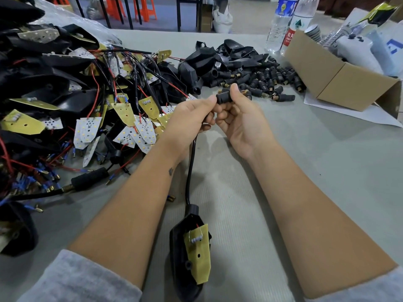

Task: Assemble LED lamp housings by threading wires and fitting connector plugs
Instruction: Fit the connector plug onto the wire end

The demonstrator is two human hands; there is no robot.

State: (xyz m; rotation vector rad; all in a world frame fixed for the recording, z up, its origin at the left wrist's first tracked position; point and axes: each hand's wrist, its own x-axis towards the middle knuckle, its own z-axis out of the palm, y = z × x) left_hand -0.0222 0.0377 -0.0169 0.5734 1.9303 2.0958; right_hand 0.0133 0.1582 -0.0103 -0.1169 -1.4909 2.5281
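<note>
A black lamp housing [181, 253] lies on the grey table near the bottom centre, a yellow LED board [199, 256] resting in it. Its black cable [190, 168] runs up into my hands. My left hand [189, 118] grips the cable's upper end. My right hand [237, 118] pinches a black connector plug [224, 98] between thumb and fingers, right against my left fingertips. Where cable meets plug is hidden by my fingers.
A heap of wired LED boards and black housings [87, 94] fills the left. Empty black housings [218, 59] and loose connector plugs [272, 81] lie beyond my hands. An open cardboard box [335, 81] and two water bottles [285, 25] stand at the right rear.
</note>
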